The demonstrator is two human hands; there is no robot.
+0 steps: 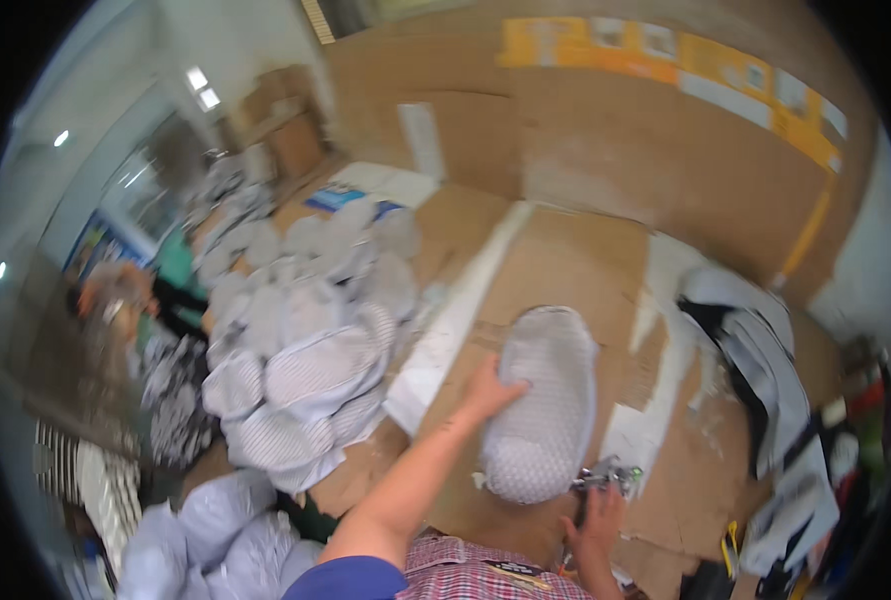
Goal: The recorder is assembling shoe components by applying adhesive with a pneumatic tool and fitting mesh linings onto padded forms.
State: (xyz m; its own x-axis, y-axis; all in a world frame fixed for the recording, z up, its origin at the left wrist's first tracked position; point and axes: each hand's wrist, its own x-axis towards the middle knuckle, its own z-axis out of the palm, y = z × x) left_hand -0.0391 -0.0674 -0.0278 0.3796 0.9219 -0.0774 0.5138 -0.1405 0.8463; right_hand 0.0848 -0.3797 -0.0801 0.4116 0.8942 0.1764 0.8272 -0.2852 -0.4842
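Observation:
A grey, oval, padded-looking piece with a mesh-like texture lies lengthwise on the cardboard-covered table. At its left edge is my left hand, the thumb lying over the surface and the fingers closed at the rim. My right hand is beside the piece's near right end. Its fingers stretch apart toward a small silvery metal object, seemingly touching it. Blur hides what kind of object that is.
A large heap of similar grey pieces covers the left side. Wrapped pale bundles sit at the near left. Grey and black curved pieces lie at right, near a yellow-handled tool. A cardboard wall stands behind.

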